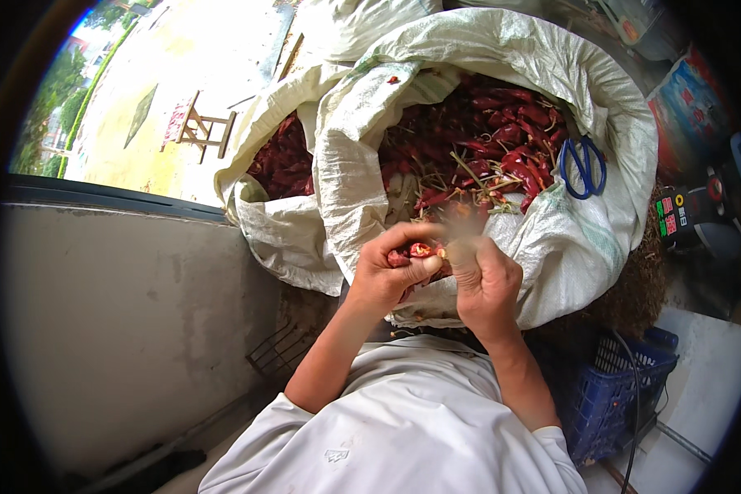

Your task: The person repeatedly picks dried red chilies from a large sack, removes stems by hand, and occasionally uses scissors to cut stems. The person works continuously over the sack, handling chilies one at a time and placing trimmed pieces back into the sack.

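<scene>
My left hand [387,267] is closed around a few dried red chili peppers [421,249], their ends showing at thumb and forefinger. Right beside it, my right hand [487,284] is closed with its thumb against the bent fingers at the chili ends; motion blurs its fingertips, and what they pinch is hidden. Both hands are over the near rim of a large white woven sack [358,165]. Inside that sack lies a heap of dried red chilies [502,136] with pale stems among them. Scissors with blue handles [583,169] rest on the sack's right inner side.
A second white sack [284,226] of chilies adjoins on the left, beside a low wall [132,305]. A blue plastic crate [609,395] and a dark cable stand at lower right. Packages [692,107] sit at far right. Outside is a wooden stool [202,128].
</scene>
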`<state>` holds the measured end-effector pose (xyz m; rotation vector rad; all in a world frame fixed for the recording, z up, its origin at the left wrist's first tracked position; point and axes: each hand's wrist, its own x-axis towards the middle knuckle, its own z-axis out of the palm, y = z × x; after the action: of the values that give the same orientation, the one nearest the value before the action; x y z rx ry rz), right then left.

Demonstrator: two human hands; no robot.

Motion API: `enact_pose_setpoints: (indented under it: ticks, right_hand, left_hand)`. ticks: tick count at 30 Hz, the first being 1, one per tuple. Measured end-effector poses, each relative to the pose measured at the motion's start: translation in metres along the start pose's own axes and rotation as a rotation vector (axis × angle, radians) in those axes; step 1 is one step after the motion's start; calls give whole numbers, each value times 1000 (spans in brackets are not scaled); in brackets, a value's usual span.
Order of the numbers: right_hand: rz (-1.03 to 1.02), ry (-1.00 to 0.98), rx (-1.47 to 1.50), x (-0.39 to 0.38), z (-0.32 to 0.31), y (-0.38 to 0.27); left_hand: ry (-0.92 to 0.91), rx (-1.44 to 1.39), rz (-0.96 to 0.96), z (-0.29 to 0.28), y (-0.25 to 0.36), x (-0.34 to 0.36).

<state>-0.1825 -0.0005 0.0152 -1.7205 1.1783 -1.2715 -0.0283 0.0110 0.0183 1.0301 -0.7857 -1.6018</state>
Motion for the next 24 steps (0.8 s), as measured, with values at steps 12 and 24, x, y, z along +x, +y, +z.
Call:
enact_pose_setpoints:
  ticks: [12, 24]
  right_hand:
    - [408, -9, 830, 5, -25, -7]
    - [778, -293, 1136, -22, -14, 44]
  left_hand:
    - [313, -74, 332, -80, 31, 2]
    - [666, 860, 723, -111, 59, 75]
